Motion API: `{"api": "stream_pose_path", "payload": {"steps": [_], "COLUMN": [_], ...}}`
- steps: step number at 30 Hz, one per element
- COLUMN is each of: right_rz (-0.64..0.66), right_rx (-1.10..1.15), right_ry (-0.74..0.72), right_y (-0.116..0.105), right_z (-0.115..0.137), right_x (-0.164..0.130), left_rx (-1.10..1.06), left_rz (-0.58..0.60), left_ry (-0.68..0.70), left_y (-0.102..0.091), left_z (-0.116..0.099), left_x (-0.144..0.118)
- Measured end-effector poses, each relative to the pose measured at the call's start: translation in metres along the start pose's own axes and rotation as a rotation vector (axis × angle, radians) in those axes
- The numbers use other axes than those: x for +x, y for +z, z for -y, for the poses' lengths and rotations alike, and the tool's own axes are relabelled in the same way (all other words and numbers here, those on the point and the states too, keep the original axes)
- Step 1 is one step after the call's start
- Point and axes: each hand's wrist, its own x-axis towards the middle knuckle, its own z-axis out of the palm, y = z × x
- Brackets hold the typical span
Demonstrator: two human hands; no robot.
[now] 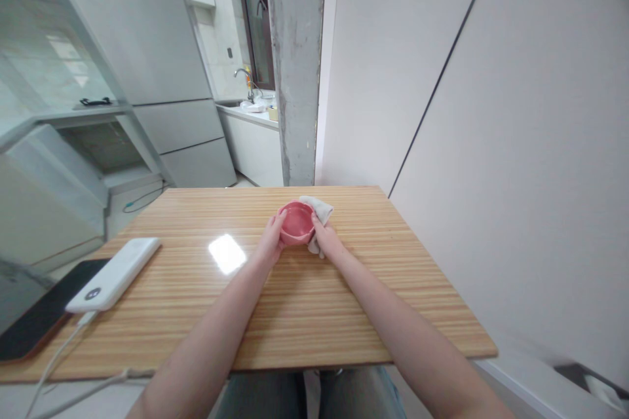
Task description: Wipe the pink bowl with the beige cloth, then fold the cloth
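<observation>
Pink bowl [296,222] sits mid-table [196,294] between both hands. Left hand [270,243] grips its left side; right hand [325,241] presses a white cloth [318,211] to its right rim.

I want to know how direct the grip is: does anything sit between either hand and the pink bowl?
On the left, nothing: the left hand lies bare against the pink bowl. On the right, a pale cloth lies by the bowl's far right rim under the right hand; whether it separates fingers from bowl cannot be told.
</observation>
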Motion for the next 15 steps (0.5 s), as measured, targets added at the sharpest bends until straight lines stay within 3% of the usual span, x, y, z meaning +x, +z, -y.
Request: {"api": "stream_pose_path", "payload": {"steps": [3,6,9,15], "right_rz": [-0.017,0.066,0.125,0.097], "right_rx": [0.049,0.041,-0.006,-0.026], "right_ry": [-0.056,-0.135,-0.177,-0.130], "right_y": [-0.002,-0.004,-0.003,0.004], "right_z": [0.002,0.005,0.005,-0.006], "right_x": [0.003,0.003,0.002,0.000], "left_rx": [0.087,0.167,0.188,0.109], "left_rz": [0.074,0.116,0.052,-0.109], "left_ry": [-0.090,-0.142,-0.115,-0.015], "left_y": [-0.003,-0.007,-0.009,-0.009], "left_z": [-0.007,-0.012,-0.010,0.004], "left_x": [-0.002,-0.003,-0.001,0.006]}}
